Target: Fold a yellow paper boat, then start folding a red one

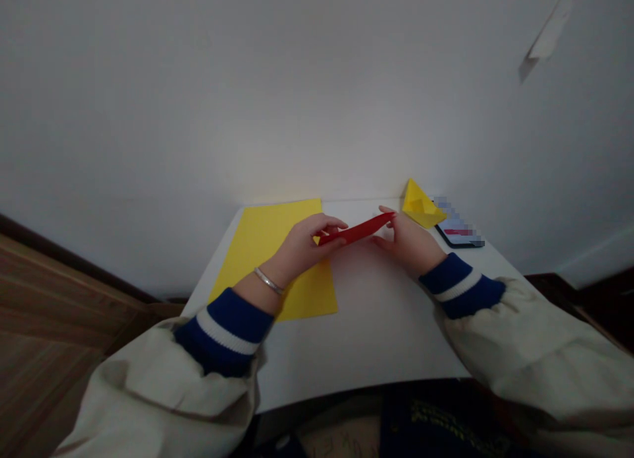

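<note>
While the left hand (311,239) pinches one end of the red paper (360,231), the right hand (410,241) meets the other end, its grip there indeterminable; the paper spans both hands above the surface (386,332), with a yellow sheet (257,247) at left and a folded yellow boat (426,217) near a phone (456,228) at right

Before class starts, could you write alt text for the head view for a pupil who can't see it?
A left hand grips red paper above a white table, with the right hand at the paper's other end. A yellow sheet lies at left, partly hidden by the left hand; at right are a yellow paper boat and a phone.
</note>
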The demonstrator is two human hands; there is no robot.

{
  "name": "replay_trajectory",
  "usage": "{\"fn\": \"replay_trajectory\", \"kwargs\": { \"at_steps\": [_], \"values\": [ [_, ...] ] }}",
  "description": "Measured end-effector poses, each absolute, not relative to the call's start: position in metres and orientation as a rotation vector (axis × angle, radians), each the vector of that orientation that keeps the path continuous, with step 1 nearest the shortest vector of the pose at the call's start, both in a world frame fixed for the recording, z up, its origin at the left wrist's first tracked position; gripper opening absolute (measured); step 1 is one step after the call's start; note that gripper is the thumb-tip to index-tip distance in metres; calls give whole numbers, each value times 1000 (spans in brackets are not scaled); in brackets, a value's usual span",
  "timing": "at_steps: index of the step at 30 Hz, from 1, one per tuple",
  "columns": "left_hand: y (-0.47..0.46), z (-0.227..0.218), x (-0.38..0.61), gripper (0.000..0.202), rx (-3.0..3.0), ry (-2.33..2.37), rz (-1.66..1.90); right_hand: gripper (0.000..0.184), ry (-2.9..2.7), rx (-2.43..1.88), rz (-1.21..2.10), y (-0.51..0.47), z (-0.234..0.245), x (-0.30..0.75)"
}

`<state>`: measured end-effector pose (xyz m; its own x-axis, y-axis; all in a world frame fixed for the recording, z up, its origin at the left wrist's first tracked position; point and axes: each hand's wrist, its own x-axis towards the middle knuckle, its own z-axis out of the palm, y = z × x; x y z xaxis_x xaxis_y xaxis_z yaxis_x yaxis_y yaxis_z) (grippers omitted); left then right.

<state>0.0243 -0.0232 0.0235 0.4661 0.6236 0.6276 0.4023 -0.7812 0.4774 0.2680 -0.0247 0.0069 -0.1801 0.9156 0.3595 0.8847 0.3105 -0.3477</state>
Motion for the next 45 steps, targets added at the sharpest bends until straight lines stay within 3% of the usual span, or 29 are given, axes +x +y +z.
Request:
{"fn": "replay_trajectory", "kwargs": {
  "at_steps": [4,10,15,24,30,39,45],
  "values": [
    [-19,17,22,20,2584,789,821,52,-2062,-1523,84,-23,6,269],
    [-15,15,20,44,2835,813,405,54,-2077,-1442,159,-23,7,269],
    [-16,18,19,42,2951,959,247,49,-2153,-1421,37,-25,12,269],
    [-14,23,27,21,3016,1055,115,21,-2636,-1132,-73,-35,21,258],
    [-10,21,25,46,3030,877,219,17,-2702,-1328,-155,-40,27,255],
    [-11,22,22,42,2926,804,247,12,-2698,-1390,-150,-39,27,258],
    [-10,19,20,57,2947,819,235,12,-2686,-1398,-151,-39,26,258]
  ]
}}
